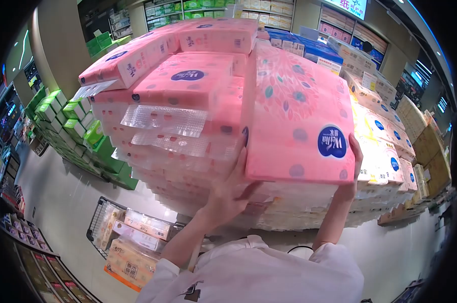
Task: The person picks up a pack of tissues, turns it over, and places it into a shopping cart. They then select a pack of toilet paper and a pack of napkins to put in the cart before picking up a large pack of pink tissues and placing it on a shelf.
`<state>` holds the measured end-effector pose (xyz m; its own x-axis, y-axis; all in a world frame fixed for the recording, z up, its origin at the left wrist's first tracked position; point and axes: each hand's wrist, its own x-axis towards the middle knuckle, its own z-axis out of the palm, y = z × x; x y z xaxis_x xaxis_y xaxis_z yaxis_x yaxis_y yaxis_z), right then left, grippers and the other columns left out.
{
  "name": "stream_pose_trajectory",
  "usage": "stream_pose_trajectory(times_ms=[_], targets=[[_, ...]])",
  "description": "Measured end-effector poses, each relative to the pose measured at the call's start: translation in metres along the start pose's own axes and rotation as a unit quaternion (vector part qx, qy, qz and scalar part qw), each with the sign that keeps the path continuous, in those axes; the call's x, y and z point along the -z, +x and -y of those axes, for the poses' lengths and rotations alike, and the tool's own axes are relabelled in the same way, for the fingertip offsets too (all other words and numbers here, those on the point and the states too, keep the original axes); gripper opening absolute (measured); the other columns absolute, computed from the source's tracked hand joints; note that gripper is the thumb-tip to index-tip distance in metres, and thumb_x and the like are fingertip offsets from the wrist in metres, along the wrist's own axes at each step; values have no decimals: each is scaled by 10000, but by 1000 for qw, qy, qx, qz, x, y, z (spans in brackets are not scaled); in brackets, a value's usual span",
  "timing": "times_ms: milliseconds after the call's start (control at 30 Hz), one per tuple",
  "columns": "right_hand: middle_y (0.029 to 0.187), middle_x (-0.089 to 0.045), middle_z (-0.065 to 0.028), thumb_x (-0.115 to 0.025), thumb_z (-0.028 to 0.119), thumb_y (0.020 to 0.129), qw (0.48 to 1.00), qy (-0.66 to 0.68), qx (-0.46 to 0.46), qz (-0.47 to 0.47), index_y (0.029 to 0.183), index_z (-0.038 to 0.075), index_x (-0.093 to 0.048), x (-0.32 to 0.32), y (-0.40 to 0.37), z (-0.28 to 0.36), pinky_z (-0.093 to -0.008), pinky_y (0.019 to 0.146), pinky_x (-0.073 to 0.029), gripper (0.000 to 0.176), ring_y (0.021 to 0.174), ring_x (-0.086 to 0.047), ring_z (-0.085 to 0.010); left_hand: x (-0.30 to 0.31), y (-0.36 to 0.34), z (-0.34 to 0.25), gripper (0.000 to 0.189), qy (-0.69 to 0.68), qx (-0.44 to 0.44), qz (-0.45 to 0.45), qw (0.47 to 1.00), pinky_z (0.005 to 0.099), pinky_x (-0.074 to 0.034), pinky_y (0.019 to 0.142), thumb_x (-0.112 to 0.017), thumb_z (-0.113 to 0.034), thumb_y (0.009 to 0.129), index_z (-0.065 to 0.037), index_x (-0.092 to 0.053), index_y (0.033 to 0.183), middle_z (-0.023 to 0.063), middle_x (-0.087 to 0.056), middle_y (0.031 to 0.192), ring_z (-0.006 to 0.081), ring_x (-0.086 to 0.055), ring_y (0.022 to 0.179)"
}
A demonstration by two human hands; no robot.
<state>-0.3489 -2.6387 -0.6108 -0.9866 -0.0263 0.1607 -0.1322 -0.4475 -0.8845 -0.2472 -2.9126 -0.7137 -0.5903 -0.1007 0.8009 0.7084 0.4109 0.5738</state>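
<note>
A large pink tissue pack (299,106) with a blue Welfia-style oval logo and a printed leaf flower stands between my two hands. My left hand (228,187) grips its lower left edge, fingers running up along the side. On the lower right corner, my right hand (357,161) presses with its fingers up the side. Left of the pack rises a tall stack of similar pink tissue packs (188,76), with clear plastic wrapper flaps jutting from its front. The held pack overlaps the stack's right part in this view.
A wire shopping cart (93,222) holding several packs, one an orange pack (130,265), stands below left. Green-and-white tissue packs (67,121) are piled at left. White-and-yellow packs (380,131) stand right, with blue packs (314,48) behind. Stocked shelves (198,7) line the back.
</note>
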Motion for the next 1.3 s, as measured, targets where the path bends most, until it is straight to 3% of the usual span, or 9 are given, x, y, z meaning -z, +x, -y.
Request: stream_pose_trajectory(times_ms=[133, 267, 367, 433, 567, 667, 767, 867, 1300], targets=[[1202, -669, -116, -594, 285, 958, 996, -76, 47, -1, 1311, -5, -573, -7, 25, -5, -329, 939, -517, 457, 1086, -653, -186, -9, 28, 29, 836, -29, 20, -32, 999, 418, -495, 979, -754, 70, 770, 10, -366, 1509, 243, -457, 1485, 383, -576, 1241], [1191, -673, -124, -608, 369, 928, 996, -57, -68, -3, 1309, 44, -574, 24, 84, -22, -369, 949, -523, 502, 1078, -650, -222, -13, 24, 58, 774, -107, 131, -59, 984, 359, -468, 1026, -693, 134, 795, 31, -385, 1497, 174, -578, 1358, 269, -563, 1242], [1210, -663, -124, -586, 424, 933, 991, -89, -95, -15, 1328, 50, -566, 20, 98, -30, -371, 958, -512, 544, 1088, -640, -223, -13, 24, 68, 721, -115, 181, -105, 971, 369, -472, 1033, -683, 114, 822, 6, -424, 1486, 163, -586, 1338, 286, -571, 1232], [1213, -659, -119, -567, 471, 947, 989, -101, -112, 8, 1338, 46, -561, 11, 101, -33, -369, 958, -507, 577, 1068, -642, -223, -10, 32, 53, 671, 34, 129, -134, 982, 363, -468, 1039, -689, 82, 843, 2, -455, 1468, 180, -541, 1382, 306, -540, 1267], [1282, -625, -117, -489, 536, 994, 996, -91, -1, 4, 1391, 37, -524, 54, 144, -75, -363, 984, -491, 638, 1117, -623, -220, -25, 26, 71, 564, 192, 26, -163, 967, 444, -397, 1109, -692, -53, 899, 8, -509, 1429, 222, -383, 1524, 373, -392, 1399], [1317, -603, -118, -441, 566, 1013, 996, -42, -68, 40, 1431, 33, -488, 36, 144, -72, -365, 1000, -482, 679, 1160, -603, -227, -23, 29, 67, 613, 331, -21, -54, 942, 558, -291, 1159, -684, -173, 925, -7, -459, 1471, 260, -214, 1603, 449, -200, 1485], [1323, -590, -133, -452, 577, 1001, 995, -63, -67, 24, 1437, 43, -478, 0, 126, -62, -375, 994, -483, 690, 1167, -592, -238, -46, 38, 66, 700, 274, 3, -52, 960, 629, -211, 1167, -670, -176, 913, -35, -370, 1529, 283, -128, 1621, 528, -106, 1485], [1330, -577, -149, -463, 589, 990, 994, -89, -60, 7, 1442, 53, -468, -27, 112, -56, -386, 989, -485, 701, 1175, -582, -249, -53, 46, 78, 791, 275, -7, -60, 960, 626, -224, 1167, -679, -136, 878, -64, -295, 1566, 300, -97, 1617, 570, -65, 1472], [1281, -591, -176, -518, 628, 930, 990, -127, -56, -36, 1420, 60, -487, -42, 121, -63, -407, 978, -491, 751, 1142, -592, -279, -44, 68, 87, 733, 271, 10, -50, 961, 639, -201, 1176, -663, -126, 868, -118, -370, 1540, 244, -135, 1629, 557, -95, 1471]])
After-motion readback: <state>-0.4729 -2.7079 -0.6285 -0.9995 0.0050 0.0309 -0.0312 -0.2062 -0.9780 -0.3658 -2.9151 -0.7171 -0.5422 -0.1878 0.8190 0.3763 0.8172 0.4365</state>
